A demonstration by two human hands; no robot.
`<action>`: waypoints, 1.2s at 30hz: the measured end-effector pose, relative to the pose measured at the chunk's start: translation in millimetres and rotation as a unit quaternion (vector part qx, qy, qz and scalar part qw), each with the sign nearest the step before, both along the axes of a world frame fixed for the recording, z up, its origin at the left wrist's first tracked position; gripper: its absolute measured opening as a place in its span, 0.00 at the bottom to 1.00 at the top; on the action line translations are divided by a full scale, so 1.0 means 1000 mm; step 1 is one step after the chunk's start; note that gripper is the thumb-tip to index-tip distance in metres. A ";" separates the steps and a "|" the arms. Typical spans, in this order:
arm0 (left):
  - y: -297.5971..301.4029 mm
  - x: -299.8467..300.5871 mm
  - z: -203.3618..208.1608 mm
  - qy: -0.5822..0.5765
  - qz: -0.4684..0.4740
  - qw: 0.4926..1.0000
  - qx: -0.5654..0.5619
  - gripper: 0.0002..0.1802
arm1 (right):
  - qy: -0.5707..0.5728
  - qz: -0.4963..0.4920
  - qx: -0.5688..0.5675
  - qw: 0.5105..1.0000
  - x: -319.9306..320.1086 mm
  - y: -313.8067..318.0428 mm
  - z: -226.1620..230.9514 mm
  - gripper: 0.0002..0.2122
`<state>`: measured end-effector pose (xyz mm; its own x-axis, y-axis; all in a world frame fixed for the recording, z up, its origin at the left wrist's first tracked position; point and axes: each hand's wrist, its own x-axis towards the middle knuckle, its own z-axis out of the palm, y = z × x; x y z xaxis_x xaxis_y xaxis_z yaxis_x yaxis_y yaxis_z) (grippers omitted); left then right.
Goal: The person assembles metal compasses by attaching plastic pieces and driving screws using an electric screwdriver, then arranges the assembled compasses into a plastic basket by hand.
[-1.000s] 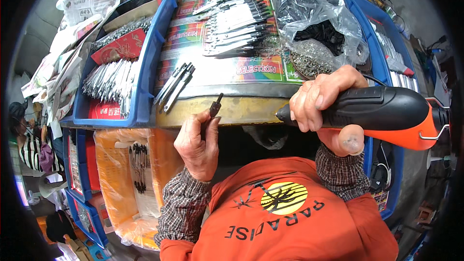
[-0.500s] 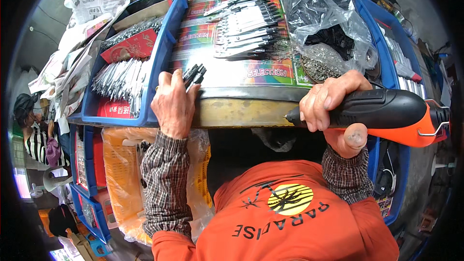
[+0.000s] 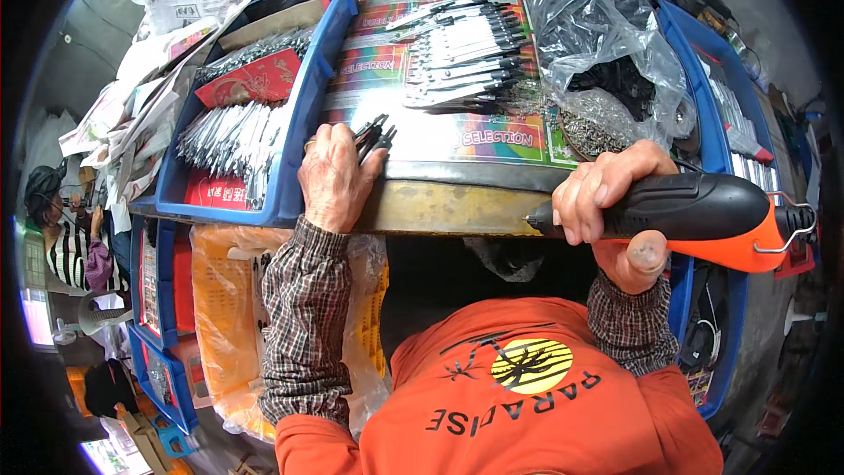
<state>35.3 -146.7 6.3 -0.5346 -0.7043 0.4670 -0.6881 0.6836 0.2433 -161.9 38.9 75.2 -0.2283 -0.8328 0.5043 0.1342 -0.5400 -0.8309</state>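
My left hand (image 3: 334,178) rests at the near edge of the table, beside the blue bin. It is closed around a small bunch of pens (image 3: 376,135), whose black ends stick out past the thumb. My right hand (image 3: 605,198) grips a black and orange electric screwdriver (image 3: 694,204), held sideways over the table edge with its tip pointing left. Farther back on the colourful printed mat (image 3: 387,136) lies a pile of white and black pens (image 3: 462,62). Small metal parts (image 3: 589,123) are heaped to the right of it.
At left stands a blue bin (image 3: 294,154) with white pens and red packets. A clear plastic bag (image 3: 580,9) of black parts sits at the back right, near another blue bin (image 3: 708,114). Below the table is a plastic-lined orange basket (image 3: 220,299). Another person (image 3: 75,237) is at far left.
The table and its things sit slightly farther right in the view. My left hand has shifted a little right with the pens; the right hand keeps its grip on the screwdriver.
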 end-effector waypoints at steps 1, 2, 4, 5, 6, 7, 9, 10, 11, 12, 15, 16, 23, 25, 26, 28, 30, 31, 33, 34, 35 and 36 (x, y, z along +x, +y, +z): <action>-0.001 -0.001 -0.001 0.000 0.001 1.000 0.001 0.16 | -0.001 -0.003 -0.001 1.000 0.000 0.000 -0.001 0.25; -0.003 -0.002 -0.003 0.012 -0.010 1.000 0.017 0.15 | 0.000 -0.002 0.000 1.000 -0.001 0.000 -0.002 0.25; -0.004 -0.002 -0.005 0.032 -0.030 0.999 0.027 0.12 | 0.004 -0.005 -0.010 1.000 -0.001 -0.001 -0.002 0.25; -0.002 -0.002 -0.004 0.021 -0.024 0.999 0.006 0.11 | 0.004 0.002 -0.009 1.000 0.000 -0.002 -0.002 0.25; -0.002 -0.002 -0.005 0.011 -0.021 1.000 0.007 0.11 | 0.007 -0.002 -0.011 1.000 0.000 -0.001 -0.002 0.25; -0.002 -0.002 -0.008 0.001 -0.015 1.000 0.007 0.11 | 0.010 -0.005 -0.013 1.000 0.001 -0.002 -0.004 0.25; -0.001 -0.003 -0.010 0.014 -0.025 1.000 0.000 0.09 | 0.016 0.009 -0.024 1.000 -0.002 -0.004 -0.009 0.25; 0.000 -0.005 -0.011 0.028 -0.028 0.999 -0.001 0.09 | -0.021 0.014 -0.033 0.999 0.000 -0.004 -0.008 0.23; 0.000 -0.005 -0.013 0.041 -0.029 0.999 -0.002 0.09 | -0.059 0.021 -0.042 0.997 0.003 -0.004 -0.007 0.23; 0.001 -0.005 -0.014 0.044 -0.038 0.998 -0.011 0.09 | -0.034 0.005 -0.040 0.999 0.003 -0.003 -0.006 0.23; 0.003 -0.005 -0.018 0.026 -0.048 0.995 -0.085 0.07 | 0.027 -0.023 -0.030 0.999 0.006 -0.005 -0.002 0.25; 0.004 -0.005 -0.018 0.071 -0.063 0.990 -0.099 0.07 | 0.041 -0.024 -0.032 0.998 0.006 -0.006 -0.002 0.26; 0.052 0.018 0.007 0.267 -0.150 0.951 -0.042 0.20 | 0.099 -0.041 -0.018 0.994 0.007 -0.007 -0.002 0.26; 0.069 0.043 0.014 0.308 -0.172 0.935 0.037 0.20 | 0.112 -0.035 -0.016 0.993 0.009 -0.010 -0.002 0.25; 0.073 0.055 0.013 0.318 -0.170 0.932 0.046 0.19 | 0.119 -0.041 -0.018 0.992 0.011 -0.012 -0.002 0.25; 0.082 0.083 0.010 0.385 -0.110 0.901 0.167 0.12 | 0.136 -0.053 -0.019 0.989 0.011 -0.012 -0.003 0.25; 0.084 0.117 0.004 0.462 -0.021 0.840 0.284 0.06 | 0.143 -0.057 -0.013 0.988 0.012 -0.014 -0.003 0.25; 0.081 0.136 -0.012 0.520 0.023 0.790 0.324 0.08 | 0.151 -0.066 -0.011 0.986 0.012 -0.015 -0.003 0.25; 0.068 0.185 -0.038 0.550 0.117 0.749 0.351 0.09 | 0.157 -0.045 0.000 0.986 0.012 -0.018 -0.002 0.26; 0.065 0.210 -0.058 0.589 0.158 0.711 0.351 0.08 | 0.160 -0.052 -0.001 0.986 0.015 -0.020 -0.001 0.26; 0.061 0.237 -0.084 0.626 0.197 0.670 0.348 0.07 | 0.162 -0.058 -0.003 0.985 0.018 -0.022 -0.001 0.26; 0.057 0.265 -0.116 0.646 0.253 0.655 0.298 0.07 | 0.163 -0.052 -0.001 0.985 0.020 -0.024 0.000 0.26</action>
